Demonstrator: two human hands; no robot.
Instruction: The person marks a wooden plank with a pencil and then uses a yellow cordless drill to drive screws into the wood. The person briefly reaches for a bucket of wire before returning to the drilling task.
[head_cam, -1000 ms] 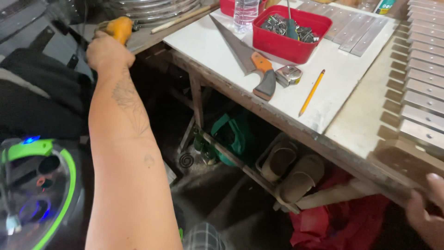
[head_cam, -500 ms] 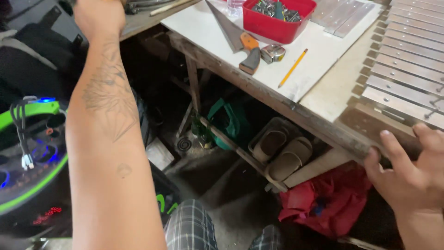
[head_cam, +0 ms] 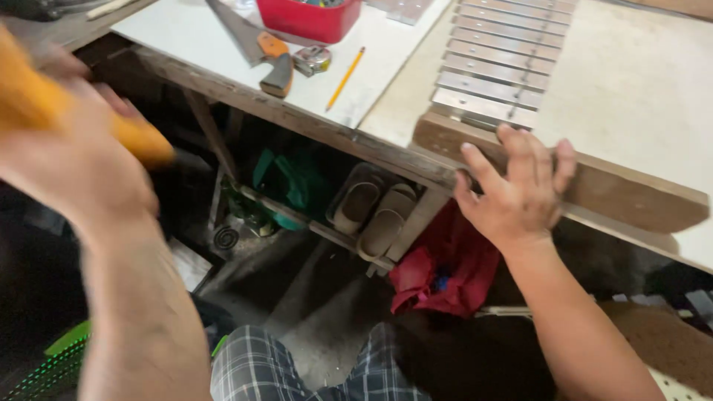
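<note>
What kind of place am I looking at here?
Likely a small home woodworking shop. A handsaw, tape measure and pencil lie on a rough wooden bench; the right hand steadies a wooden frame carrying metal bars, and sandals sit underneath.
</note>
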